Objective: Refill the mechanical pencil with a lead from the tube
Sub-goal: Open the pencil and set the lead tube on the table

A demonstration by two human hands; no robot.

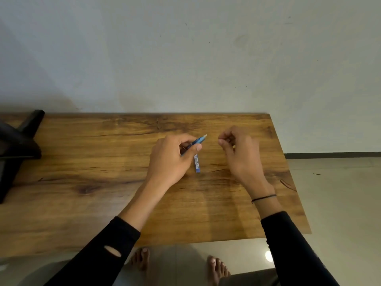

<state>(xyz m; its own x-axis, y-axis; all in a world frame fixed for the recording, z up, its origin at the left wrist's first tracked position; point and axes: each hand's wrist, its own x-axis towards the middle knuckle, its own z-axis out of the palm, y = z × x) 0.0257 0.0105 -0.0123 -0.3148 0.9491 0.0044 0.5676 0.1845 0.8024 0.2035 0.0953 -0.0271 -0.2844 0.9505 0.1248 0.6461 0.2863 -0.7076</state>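
My left hand (171, 157) grips a blue mechanical pencil (199, 140) above the wooden table (82, 172). The pencil slants up to the right and its pale end points toward my right hand. The blue lead tube (197, 163) lies flat on the table just below the pencil, partly behind my left fingers. My right hand (240, 153) hovers a short way right of the pencil's end, fingertips pinched together. Whether a lead or cap sits in that pinch is too small to tell.
A black stand (18, 145) occupies the table's left end. The wall runs along the far edge. The table's right edge drops to a tiled floor (340, 193). My bare feet (216, 267) show below the near edge.
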